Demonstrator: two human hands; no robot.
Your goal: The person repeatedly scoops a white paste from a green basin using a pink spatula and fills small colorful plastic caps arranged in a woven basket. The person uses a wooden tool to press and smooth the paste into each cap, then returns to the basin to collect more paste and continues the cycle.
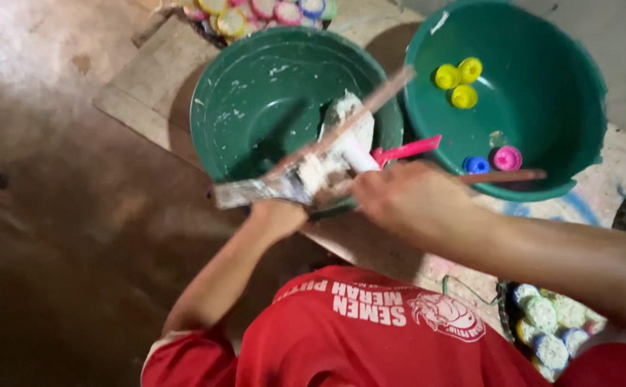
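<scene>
My left hand (277, 215) grips a long flat wooden slat (370, 100) smeared with white paste. The slat slants up over the left green basin (256, 86). My right hand (406, 197) is closed around a thin brown stick (506, 175) that points right, over the rim of the right green basin (564, 93). A white paste-covered lump (345, 147) sits where the two tools meet, and motion blur hides which hand carries it. A pink plastic tool (410, 149) pokes out just above my right hand. White paste streaks the inside of the left basin.
The right basin holds three yellow caps (458, 82), a blue cap (475, 165) and a pink one (507, 158). Coloured paste-filled caps (259, 11) lie at the top. More fill a basket (546, 330) at the lower right. A board (148, 86) lies under the basins on brown floor.
</scene>
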